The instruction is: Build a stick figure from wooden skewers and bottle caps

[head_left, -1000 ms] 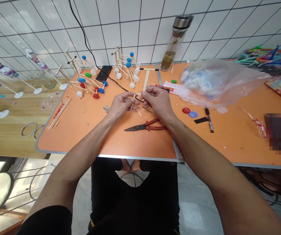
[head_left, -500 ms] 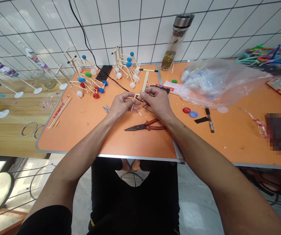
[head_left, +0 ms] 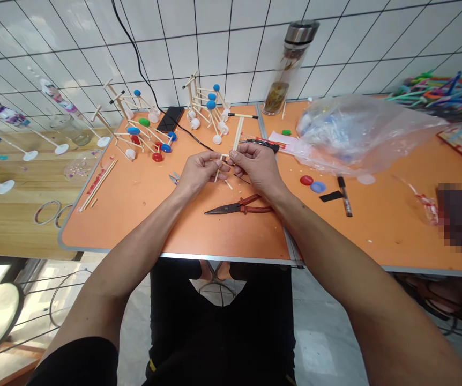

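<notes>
Between the fingers of my left hand a thin wooden stick is pinched. My right hand grips the lower end of a T-shaped stick frame, whose crossbar has black ends. A short crosspiece bridges the two hands, and its joint is partly hidden by fingertips. Below my hands lie long-nose pliers with red handles, their ends partly behind my right wrist. Small scissors rest just left of my left hand.
Stick models with coloured caps stand at the back left, near a phone. A glass bottle and a plastic bag are at the back. Loose caps and a marker lie right; sticks lie left.
My hands have drawn slightly closer, and the stick in my left hand now meets the short crosspiece by my right fingers. The T-shaped frame has shifted slightly left.
</notes>
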### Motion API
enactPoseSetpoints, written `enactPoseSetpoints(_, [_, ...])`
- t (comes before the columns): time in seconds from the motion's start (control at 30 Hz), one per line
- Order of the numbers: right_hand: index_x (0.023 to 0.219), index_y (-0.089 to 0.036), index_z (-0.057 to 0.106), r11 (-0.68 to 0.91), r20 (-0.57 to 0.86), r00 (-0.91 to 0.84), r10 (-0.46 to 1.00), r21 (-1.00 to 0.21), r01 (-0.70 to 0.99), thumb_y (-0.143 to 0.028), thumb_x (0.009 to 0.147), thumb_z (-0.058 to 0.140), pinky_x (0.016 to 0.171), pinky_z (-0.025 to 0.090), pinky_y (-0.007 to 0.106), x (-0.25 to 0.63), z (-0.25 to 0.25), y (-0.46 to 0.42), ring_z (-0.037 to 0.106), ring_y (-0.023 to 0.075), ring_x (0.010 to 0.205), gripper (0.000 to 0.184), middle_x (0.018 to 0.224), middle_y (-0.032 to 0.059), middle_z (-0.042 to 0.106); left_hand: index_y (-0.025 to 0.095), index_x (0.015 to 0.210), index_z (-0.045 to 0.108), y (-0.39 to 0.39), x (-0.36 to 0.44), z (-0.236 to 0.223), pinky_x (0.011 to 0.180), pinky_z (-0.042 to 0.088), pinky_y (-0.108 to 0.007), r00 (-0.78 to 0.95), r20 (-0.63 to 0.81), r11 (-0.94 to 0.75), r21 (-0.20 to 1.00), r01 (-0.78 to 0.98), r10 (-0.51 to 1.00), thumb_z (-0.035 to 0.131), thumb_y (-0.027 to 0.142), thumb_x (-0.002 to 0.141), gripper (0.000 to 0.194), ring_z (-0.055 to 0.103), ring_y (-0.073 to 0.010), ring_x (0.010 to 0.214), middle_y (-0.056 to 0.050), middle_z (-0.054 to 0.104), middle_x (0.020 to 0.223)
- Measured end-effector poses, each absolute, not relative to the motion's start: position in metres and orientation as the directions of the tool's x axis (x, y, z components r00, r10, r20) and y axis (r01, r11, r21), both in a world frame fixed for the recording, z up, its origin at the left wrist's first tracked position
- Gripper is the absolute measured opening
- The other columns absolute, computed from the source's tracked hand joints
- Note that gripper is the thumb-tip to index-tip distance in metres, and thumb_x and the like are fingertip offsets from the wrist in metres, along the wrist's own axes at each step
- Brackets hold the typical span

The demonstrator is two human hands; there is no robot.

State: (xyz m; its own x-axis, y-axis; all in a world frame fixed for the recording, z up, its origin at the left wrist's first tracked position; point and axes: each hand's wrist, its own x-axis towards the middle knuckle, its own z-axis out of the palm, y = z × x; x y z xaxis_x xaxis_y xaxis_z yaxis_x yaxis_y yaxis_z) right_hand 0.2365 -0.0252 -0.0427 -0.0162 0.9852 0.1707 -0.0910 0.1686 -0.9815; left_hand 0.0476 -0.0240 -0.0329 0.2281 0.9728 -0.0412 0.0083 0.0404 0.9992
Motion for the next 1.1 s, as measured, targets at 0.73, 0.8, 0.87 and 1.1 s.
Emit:
enactPoseSetpoints(0.73, [0.084,-0.02,0.072,0.157,0.163,-0.037,0.986,-0.979,-0.133,-0.05,0.081,0.104,0.051,0.054,0.02,0.2359,-0.0419,-0.0246,0.06,0.008,0.055,0.043,0.074,0.0,0.077,0.014,0.098,0.078,-0.0222,0.0473,-0.0346,0.065,0.058,-0.022,0.226,-0.012,0.016,1.0,-0.015,0.974,0.091,0.038,0.096,0.027,0.083,-0.0161,0.073,-0.009,0.088,0.092])
enactPoseSetpoints(0.8, [0.083,-0.02,0.072,0.143,0.149,-0.038,0.988,-0.982,-0.126,-0.046,0.082,0.103,0.051,0.053,0.019,0.2356,-0.041,-0.0247,0.06,0.0078,0.054,0.041,0.073,-0.0001,0.076,0.014,0.099,0.078,-0.0223,0.0474,-0.0348,0.065,0.058,-0.022,0.229,-0.008,0.011,1.0,-0.012,0.973,0.089,0.038,0.097,0.027,0.083,-0.0159,0.074,-0.009,0.088,0.093])
enactPoseSetpoints(0.87, [0.081,-0.02,0.071,0.135,0.14,-0.041,0.989,-0.984,-0.114,-0.044,0.083,0.102,0.05,0.053,0.019,0.2355,-0.0402,-0.0249,0.06,0.0078,0.054,0.039,0.072,-0.0002,0.076,0.014,0.099,0.078,-0.0224,0.0475,-0.035,0.065,0.058,-0.022,0.23,-0.005,0.009,1.0,-0.015,0.973,0.088,0.037,0.098,0.025,0.083,-0.0155,0.073,-0.009,0.088,0.094])
enactPoseSetpoints(1.1, [0.08,-0.019,0.073,0.125,0.133,-0.07,0.989,-0.986,-0.11,-0.043,0.082,0.104,0.05,0.053,0.019,0.2364,-0.038,-0.0271,0.059,0.008,0.054,0.039,0.071,0.0002,0.075,0.015,0.097,0.076,-0.0242,0.0471,-0.0342,0.071,0.064,-0.025,0.221,-0.046,0.048,0.999,-0.002,0.974,0.093,0.049,0.092,0.038,0.083,-0.0166,0.073,-0.01,0.088,0.092])
